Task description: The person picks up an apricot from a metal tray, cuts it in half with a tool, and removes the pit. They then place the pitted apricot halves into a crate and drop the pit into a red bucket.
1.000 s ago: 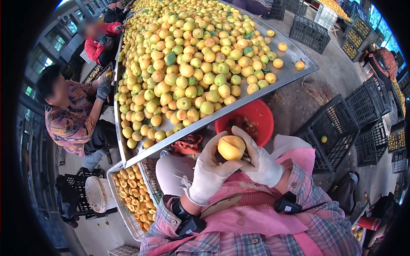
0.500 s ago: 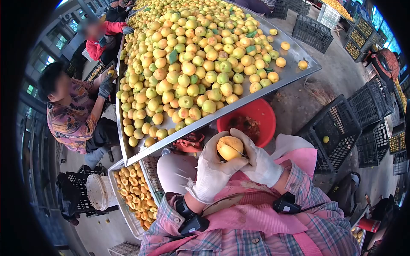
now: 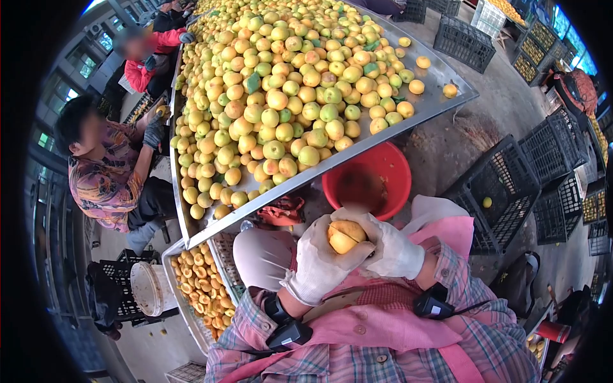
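Observation:
A yellow apricot (image 3: 345, 237) with a cut line running across it is held between my two gloved hands. My left hand (image 3: 320, 258) wraps round its left side, thumb along the lower edge. My right hand (image 3: 391, 249) closes on it from the right. A small dark thing shows by the right fingers, too hidden to name. Just beyond my hands stands a red basin (image 3: 401, 182) with some scraps inside. Above it slopes the metal table (image 3: 440, 105), heaped with whole apricots (image 3: 274, 102).
A white crate (image 3: 171, 271) of halved apricots stands left of my knees, near a white bucket (image 3: 148, 290). Black crates (image 3: 495, 191) stand at right, one holding a single fruit. A co-worker (image 3: 105, 172) in a patterned shirt sits at left; another in red (image 3: 143, 70) sits beyond.
The apricot has been turned, so its cut line now faces up more clearly. Both hands have shifted slightly and closed further round it. The view has moved a little.

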A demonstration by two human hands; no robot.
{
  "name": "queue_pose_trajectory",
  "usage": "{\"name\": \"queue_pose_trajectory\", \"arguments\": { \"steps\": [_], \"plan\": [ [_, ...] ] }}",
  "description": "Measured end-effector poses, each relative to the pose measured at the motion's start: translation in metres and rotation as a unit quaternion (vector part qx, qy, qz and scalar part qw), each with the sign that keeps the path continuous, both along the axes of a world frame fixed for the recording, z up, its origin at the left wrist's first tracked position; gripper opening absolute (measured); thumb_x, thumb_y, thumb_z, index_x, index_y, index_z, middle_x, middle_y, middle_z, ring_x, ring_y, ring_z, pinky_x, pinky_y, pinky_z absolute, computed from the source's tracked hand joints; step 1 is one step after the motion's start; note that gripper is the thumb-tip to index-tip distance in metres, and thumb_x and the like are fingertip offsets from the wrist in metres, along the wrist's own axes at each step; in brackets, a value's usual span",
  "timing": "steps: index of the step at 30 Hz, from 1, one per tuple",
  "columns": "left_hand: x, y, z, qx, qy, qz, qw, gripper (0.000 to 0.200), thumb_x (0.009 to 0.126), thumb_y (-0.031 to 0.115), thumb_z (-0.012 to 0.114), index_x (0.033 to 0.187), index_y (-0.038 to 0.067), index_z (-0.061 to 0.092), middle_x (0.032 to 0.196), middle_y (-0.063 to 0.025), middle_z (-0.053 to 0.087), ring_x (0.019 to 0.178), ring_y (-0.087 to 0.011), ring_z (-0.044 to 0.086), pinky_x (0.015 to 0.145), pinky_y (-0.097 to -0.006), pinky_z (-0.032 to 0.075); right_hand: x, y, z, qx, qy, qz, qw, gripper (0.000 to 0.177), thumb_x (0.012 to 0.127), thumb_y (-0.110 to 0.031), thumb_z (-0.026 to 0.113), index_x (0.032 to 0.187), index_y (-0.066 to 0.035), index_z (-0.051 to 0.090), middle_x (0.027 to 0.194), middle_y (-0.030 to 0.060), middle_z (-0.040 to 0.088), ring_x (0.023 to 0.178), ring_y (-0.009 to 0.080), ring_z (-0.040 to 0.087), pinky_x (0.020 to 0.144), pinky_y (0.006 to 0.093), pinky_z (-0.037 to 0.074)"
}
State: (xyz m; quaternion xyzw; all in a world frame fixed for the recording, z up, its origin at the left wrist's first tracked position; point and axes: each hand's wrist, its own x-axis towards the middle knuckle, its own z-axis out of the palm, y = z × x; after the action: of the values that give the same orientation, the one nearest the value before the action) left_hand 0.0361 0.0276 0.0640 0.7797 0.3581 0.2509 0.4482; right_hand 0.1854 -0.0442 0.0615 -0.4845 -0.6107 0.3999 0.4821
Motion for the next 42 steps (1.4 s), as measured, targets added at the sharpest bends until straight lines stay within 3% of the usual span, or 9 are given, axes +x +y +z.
{"name": "queue_pose_trajectory", "arguments": {
  "steps": [8, 10, 11, 12, 15, 22, 30, 35, 42],
  "plan": [
    [-0.013, -0.002, 0.003, 0.076, 0.004, -0.062, 0.995, 0.049, 0.067, 0.03, 0.078, 0.099, -0.002, 0.058, 0.082, -0.0146, 0.065, 0.074, -0.0275, 0.067, 0.067, -0.0348, 0.052, 0.005, -0.003, -0.004, -0.043, 0.162, 0.101, 0.981, 0.075, 0.066, 0.005, 0.072, 0.133, -0.01, 0.042, 0.124, 0.0083, 0.051, 0.117, 0.0217, 0.053, 0.103, 0.0356, 0.041],
    [-0.018, -0.002, 0.002, 0.004, -0.033, -0.095, 0.995, 0.05, 0.069, 0.031, 0.078, 0.101, -0.002, 0.058, 0.086, -0.0138, 0.065, 0.077, -0.0238, 0.066, 0.07, -0.0332, 0.052, 0.006, -0.01, 0.008, -0.187, 0.204, 0.09, 0.957, 0.073, 0.065, 0.008, 0.07, 0.131, -0.01, 0.044, 0.121, 0.0072, 0.053, 0.107, 0.0187, 0.057, 0.09, 0.0323, 0.05],
    [-0.019, 0.0, 0.002, -0.025, -0.043, -0.112, 0.992, 0.045, 0.069, 0.028, 0.08, 0.096, -0.001, 0.058, 0.09, -0.0165, 0.065, 0.074, -0.0296, 0.066, 0.065, -0.0346, 0.053, 0.008, -0.011, 0.015, -0.226, 0.216, 0.099, 0.945, 0.074, 0.067, 0.008, 0.069, 0.132, -0.013, 0.042, 0.118, 0.0074, 0.054, 0.084, 0.0164, 0.064, 0.064, 0.0274, 0.055],
    [-0.017, 0.0, 0.004, -0.026, -0.042, -0.115, 0.992, 0.045, 0.069, 0.028, 0.08, 0.096, -0.001, 0.058, 0.09, -0.0165, 0.065, 0.074, -0.0296, 0.066, 0.065, -0.0346, 0.053, 0.008, -0.012, 0.017, -0.226, 0.218, 0.097, 0.945, 0.074, 0.067, 0.008, 0.069, 0.132, -0.013, 0.042, 0.118, 0.0074, 0.054, 0.084, 0.0164, 0.064, 0.064, 0.0274, 0.055],
    [-0.012, 0.001, 0.01, -0.254, -0.139, -0.105, 0.951, 0.052, 0.079, 0.01, 0.072, 0.123, 0.001, 0.047, 0.104, -0.0064, 0.06, 0.093, -0.0127, 0.058, 0.08, -0.027, 0.049, 0.007, -0.007, 0.018, -0.228, 0.227, 0.03, 0.946, 0.076, 0.074, 0.006, 0.067, 0.138, -0.021, 0.035, 0.108, 0.008, 0.058, 0.052, 0.013, 0.059, 0.039, 0.0243, 0.047],
    [-0.018, 0.003, 0.0, -0.381, -0.216, -0.025, 0.899, 0.053, 0.084, -0.002, 0.063, 0.132, 0.004, 0.042, 0.109, -0.0061, 0.057, 0.098, -0.0107, 0.056, 0.081, -0.0235, 0.049, 0.013, 0.0, 0.014, -0.253, 0.309, -0.003, 0.917, 0.075, 0.083, 0.004, 0.06, 0.147, -0.016, 0.026, 0.095, 0.0067, 0.059, 0.052, 0.0104, 0.057, 0.04, 0.0232, 0.044],
    [-0.054, 0.016, -0.026, -0.438, -0.207, -0.039, 0.874, 0.029, 0.09, 0.018, 0.068, 0.114, 0.001, 0.061, 0.096, -0.0013, 0.065, 0.082, -0.0073, 0.058, 0.073, -0.0228, 0.048, -0.021, 0.022, 0.005, -0.377, 0.212, 0.059, 0.9, 0.081, 0.081, 0.002, 0.062, 0.15, -0.02, 0.025, 0.081, 0.0055, 0.06, 0.054, 0.0115, 0.056, 0.042, 0.0235, 0.043],
    [-0.101, 0.006, -0.025, -0.43, -0.204, 0.091, 0.875, 0.024, 0.092, 0.021, 0.065, 0.109, 0.003, 0.064, 0.091, -0.0004, 0.065, 0.077, -0.0046, 0.057, 0.068, -0.0201, 0.046, -0.062, 0.046, 0.019, -0.403, 0.143, 0.13, 0.895, 0.085, 0.079, 0.002, 0.057, 0.151, -0.011, 0.017, 0.078, 0.0112, 0.06, 0.046, 0.0149, 0.054, 0.039, 0.0253, 0.041],
    [-0.25, -0.009, -0.095, -0.32, -0.302, 0.453, 0.775, 0.041, 0.086, 0.023, 0.071, 0.118, -0.001, 0.06, 0.089, -0.0037, 0.067, 0.071, -0.0086, 0.061, 0.064, -0.021, 0.049, -0.08, 0.061, -0.033, -0.272, 0.321, 0.011, 0.907, 0.061, 0.087, -0.002, 0.049, 0.146, -0.006, 0.031, 0.071, 0.0097, 0.058, 0.044, 0.0151, 0.05, 0.037, 0.0254, 0.04]
  ]
}}
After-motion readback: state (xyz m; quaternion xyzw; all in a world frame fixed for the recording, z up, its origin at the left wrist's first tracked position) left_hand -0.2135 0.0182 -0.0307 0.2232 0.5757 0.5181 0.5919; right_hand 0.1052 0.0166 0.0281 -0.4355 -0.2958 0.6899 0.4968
